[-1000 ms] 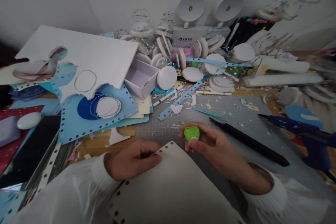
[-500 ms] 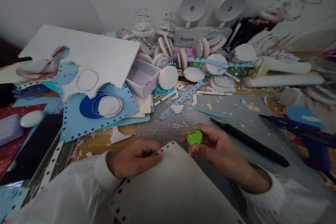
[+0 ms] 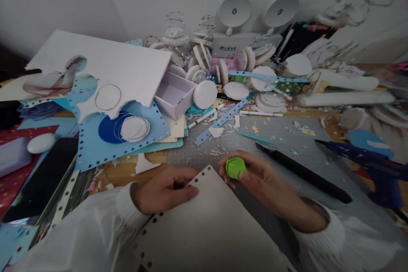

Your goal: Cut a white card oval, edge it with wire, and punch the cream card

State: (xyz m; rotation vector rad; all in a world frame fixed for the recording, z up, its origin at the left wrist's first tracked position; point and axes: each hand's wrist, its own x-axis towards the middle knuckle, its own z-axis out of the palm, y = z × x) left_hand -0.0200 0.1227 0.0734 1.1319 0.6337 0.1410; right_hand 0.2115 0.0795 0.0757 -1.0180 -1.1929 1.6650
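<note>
A pale sheet of paper (image 3: 216,225), with small flower-shaped holes along its edges, lies tilted at the bottom middle of the head view. My left hand (image 3: 167,191) pinches its upper left edge, thumb on top and fingers underneath. In my right hand (image 3: 263,182) is a small green craft punch (image 3: 235,167), held between thumb and fingers just right of the sheet's top corner and apart from it. Beyond both hands lies a grey cutting mat (image 3: 197,153). A black-handled cutting tool (image 3: 306,174) rests on it, right of my right hand.
A blue glue gun (image 3: 382,170) lies at the right. White foam discs (image 3: 205,94), a lilac box (image 3: 175,93) and paper scraps crowd the back. A cut foam board (image 3: 108,59) leans over blue punched paper (image 3: 92,148) at left, near a dark phone (image 3: 41,182).
The green punch has turned in my right hand, tilting so a different side shows, and the thumb has shifted on it. My left hand keeps its hold on the paper.
</note>
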